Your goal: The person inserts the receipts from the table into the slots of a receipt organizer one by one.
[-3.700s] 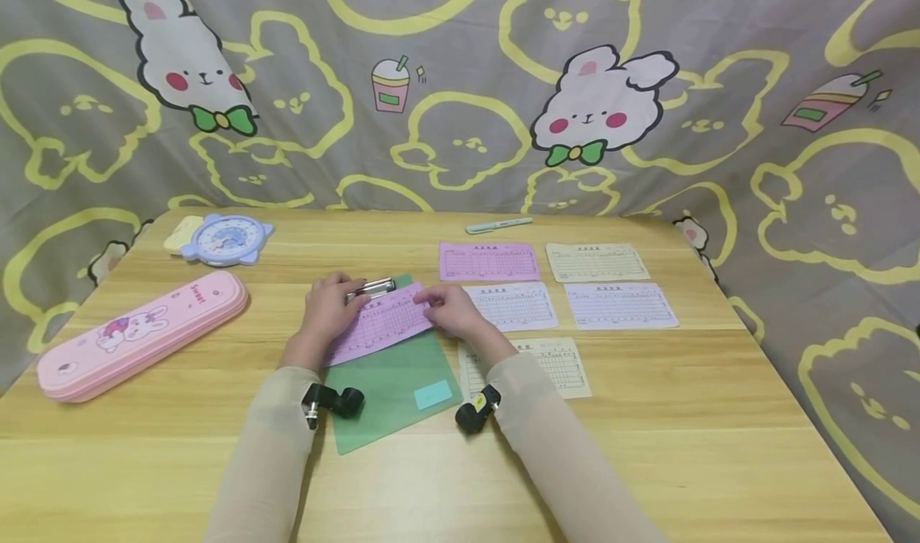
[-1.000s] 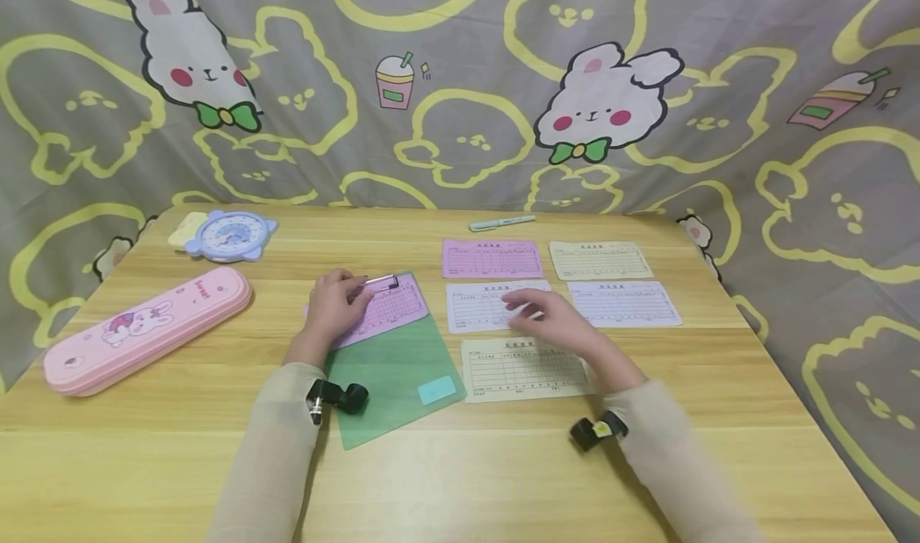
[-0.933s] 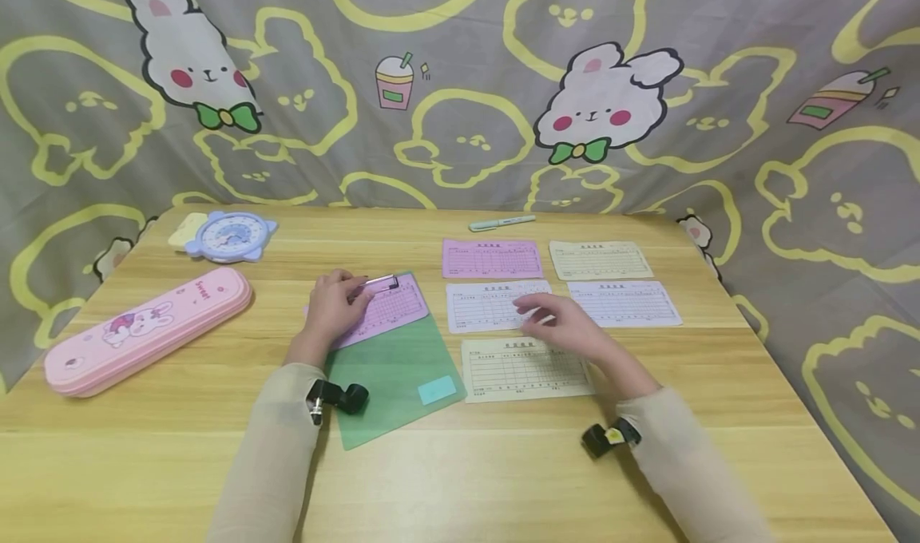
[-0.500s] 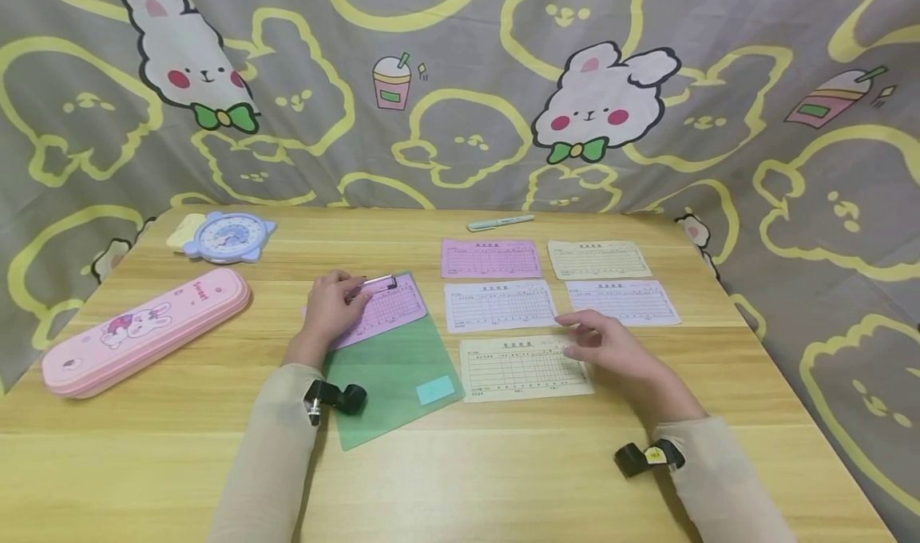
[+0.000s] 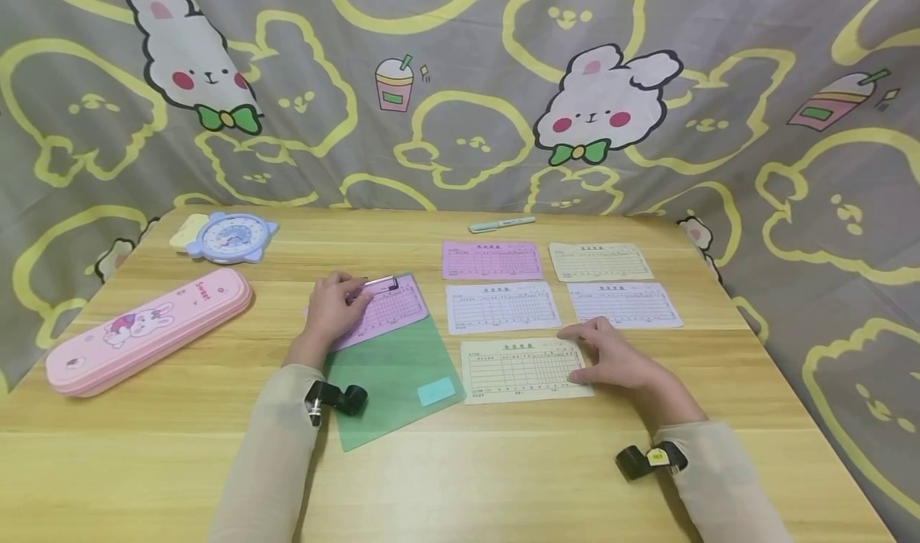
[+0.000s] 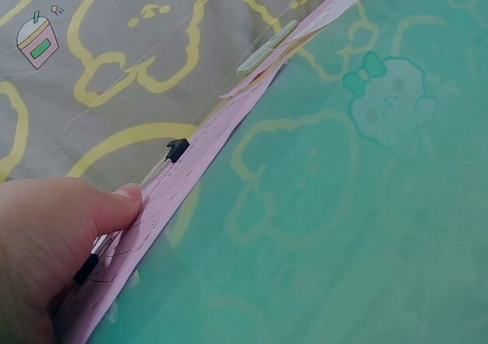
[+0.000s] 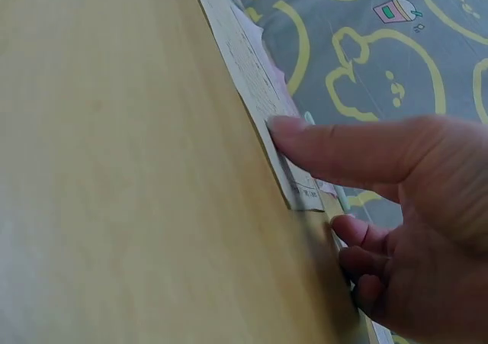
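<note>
A green clipboard [image 5: 391, 379] lies tilted on the table, with a pink printed slip [image 5: 395, 310] under its metal clip [image 5: 377, 285]. My left hand [image 5: 332, 311] grips the clip end; in the left wrist view its thumb presses on the clip between black end caps [image 6: 177, 150], while the other fingers are mostly hidden. To the right of the clipboard is a pale yellow slip [image 5: 521, 374]. My right hand [image 5: 620, 359] is at that slip's right edge, fingers spread. In the right wrist view the thumb [image 7: 343, 147] overlaps the slip and the other fingers are loosely bent beyond its corner.
Behind the yellow slip lie two white slips [image 5: 501, 310] [image 5: 627, 307], a pink slip [image 5: 492, 262] and another yellow slip [image 5: 602, 263]. A pale green pen [image 5: 501, 224] is at the back. On the left are a pink pencil case [image 5: 147, 331] and a blue round toy clock [image 5: 230, 237].
The pink slip, earlier held in both hands over the clipboard, now sits under the clip. My right hand has left it and moved right to the near yellow slip's edge. The left hand stays at the clip.
</note>
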